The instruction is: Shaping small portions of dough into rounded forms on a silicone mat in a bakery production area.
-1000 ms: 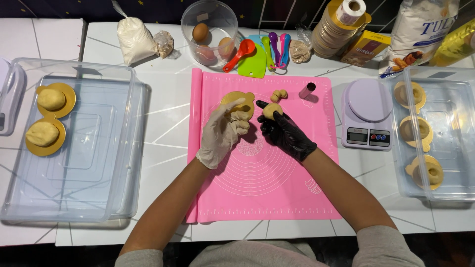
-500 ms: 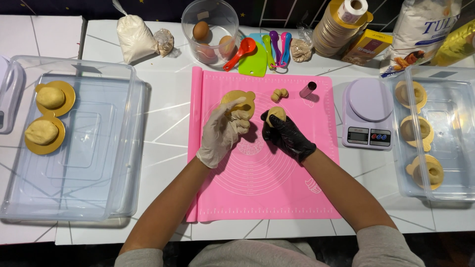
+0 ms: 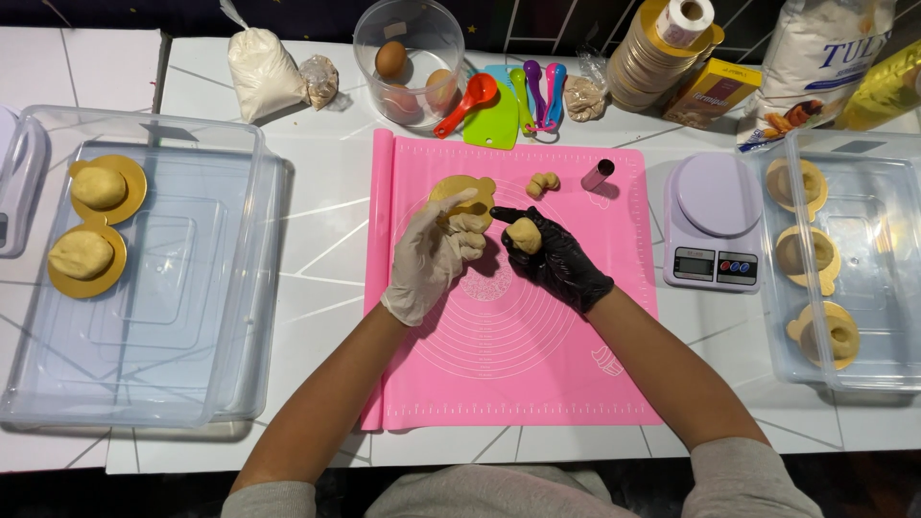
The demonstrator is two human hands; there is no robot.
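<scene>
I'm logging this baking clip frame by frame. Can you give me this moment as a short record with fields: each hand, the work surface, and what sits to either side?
left hand: white glove, fingers on a piece of dough over a gold disc
right hand: black glove, holding a small dough ball
surface: pink silicone mat
also on mat: small dough lump, small metal cylinder
left side: clear bin with two dough mounds on gold discs
right side: lilac kitchen scale; clear bin with three filled gold discs
</scene>
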